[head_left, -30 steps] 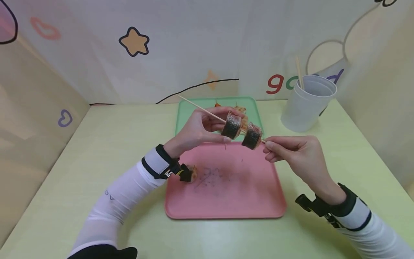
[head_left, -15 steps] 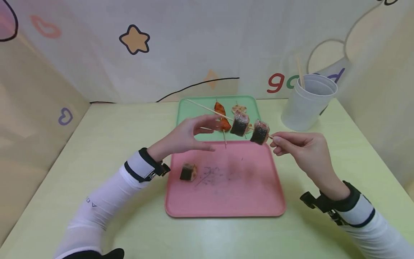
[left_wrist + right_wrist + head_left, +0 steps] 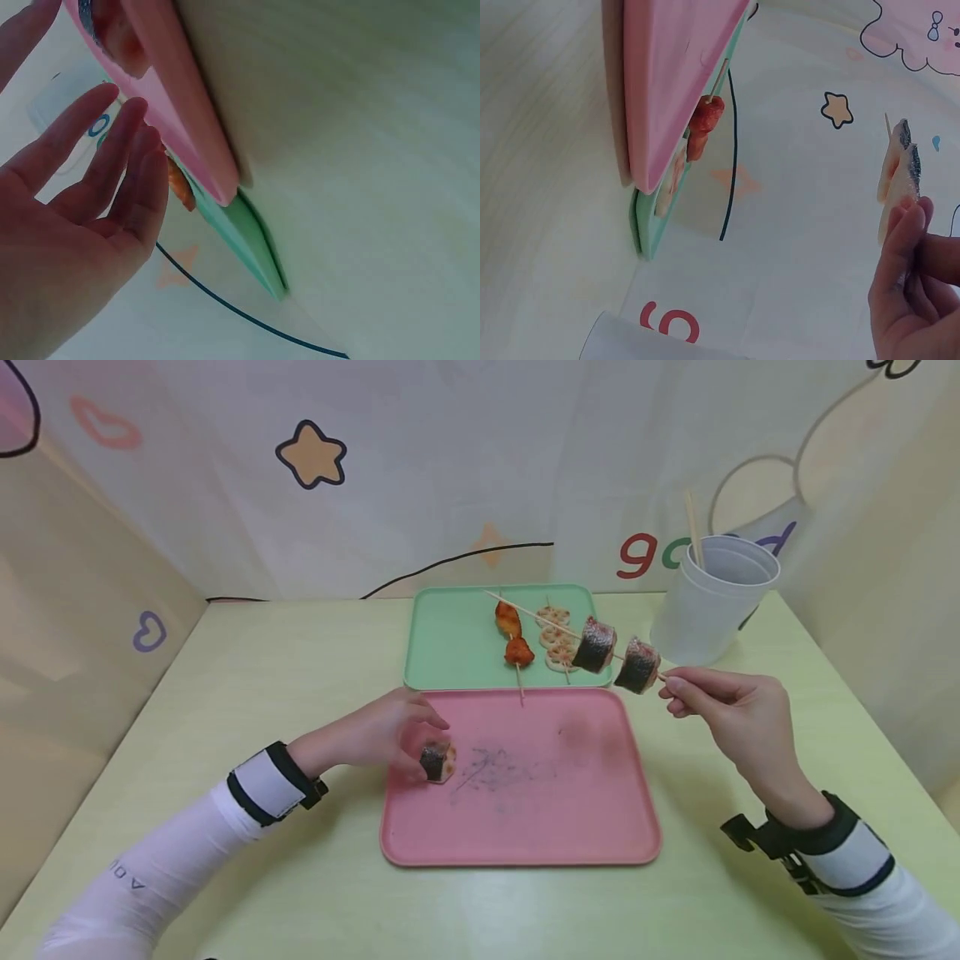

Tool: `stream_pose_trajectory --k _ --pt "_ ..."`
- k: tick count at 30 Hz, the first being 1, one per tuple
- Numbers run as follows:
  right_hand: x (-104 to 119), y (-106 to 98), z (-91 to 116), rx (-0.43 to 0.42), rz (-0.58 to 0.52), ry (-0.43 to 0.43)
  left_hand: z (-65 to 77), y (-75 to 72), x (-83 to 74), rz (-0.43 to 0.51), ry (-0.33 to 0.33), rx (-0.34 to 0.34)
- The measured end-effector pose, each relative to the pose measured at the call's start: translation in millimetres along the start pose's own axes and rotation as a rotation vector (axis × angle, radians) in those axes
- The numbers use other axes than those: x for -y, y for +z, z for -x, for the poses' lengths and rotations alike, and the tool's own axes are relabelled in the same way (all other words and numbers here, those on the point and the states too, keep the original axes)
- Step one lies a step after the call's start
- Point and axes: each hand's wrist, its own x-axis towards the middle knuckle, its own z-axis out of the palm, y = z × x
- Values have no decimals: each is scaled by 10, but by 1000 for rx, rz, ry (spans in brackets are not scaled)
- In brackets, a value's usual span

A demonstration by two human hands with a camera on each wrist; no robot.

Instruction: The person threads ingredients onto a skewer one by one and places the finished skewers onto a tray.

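Observation:
My right hand (image 3: 738, 714) pinches the lower end of a wooden skewer, thumb against fingers. Threaded on that skewer are two chunks of food with dark, shiny skin, a left chunk (image 3: 595, 645) and a right chunk (image 3: 638, 667). It tilts up to the left, its bare tip over the green tray (image 3: 453, 647). A similar loose chunk (image 3: 438, 762) lies at the left of the pink tray (image 3: 555, 827). My left hand (image 3: 375, 727) reaches over that tray's left edge, thumb and fingers parted beside the chunk. In the left wrist view the fingers (image 3: 105, 169) are spread and hold nothing.
On the green tray lie a skewer of orange-red meat (image 3: 517, 652) and one of pale lotus-root slices (image 3: 555, 637). The meat skewer's stick end overhangs the pink tray. A translucent cup (image 3: 697, 614) with wooden sticks stands back right. A printed cloth (image 3: 450, 468) hangs behind.
My left hand has let go of the chunk on the skewer and moved down left to the loose chunk. My right hand has carried the skewer to the right.

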Motion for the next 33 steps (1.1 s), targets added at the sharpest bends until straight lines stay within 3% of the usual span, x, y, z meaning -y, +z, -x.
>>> stream_pose_trajectory --k 8,18,33 --pt "-91 -108 28 -55 14 20 80 62 -56 27 -48 45" --pt "-192 -230 71 -92 40 64 72 140 -175 -84 -108 11" --pt "-231 -256 88 -91 43 95 58 175 -186 -50 -127 -20"
